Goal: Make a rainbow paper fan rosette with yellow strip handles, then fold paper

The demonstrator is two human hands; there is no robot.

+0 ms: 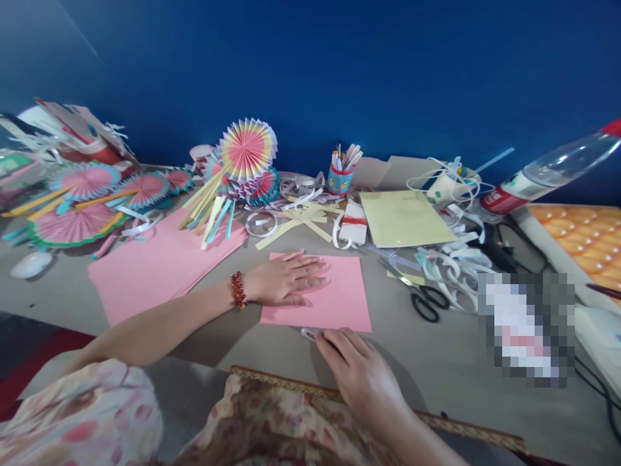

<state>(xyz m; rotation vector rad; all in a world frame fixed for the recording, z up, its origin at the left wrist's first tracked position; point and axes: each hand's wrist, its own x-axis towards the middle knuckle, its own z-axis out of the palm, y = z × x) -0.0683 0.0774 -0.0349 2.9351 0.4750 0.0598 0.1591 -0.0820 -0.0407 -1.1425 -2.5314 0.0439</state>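
Observation:
My left hand point(290, 279) lies flat with its fingers spread on a pink sheet of paper point(347, 294), and a red beaded bracelet point(238, 289) circles the wrist. Just below the sheet's near edge, my right hand point(356, 369) is closed round a small pale tool with a rounded end point(307, 333); most of it is hidden in the fingers. Beyond my left arm lies a stack of larger pink paper point(160, 268). Scissors with black handles point(427, 301) rest to the right of the sheet.
Folded paper fans point(247, 152) and paper strips point(305, 223) spread across the back left and middle. A pen cup point(340, 180), yellow paper point(405, 219), curled white strips point(453, 275) and a tilted plastic bottle point(543, 175) stand or lie farther right. A white mouse point(32, 265) sits left.

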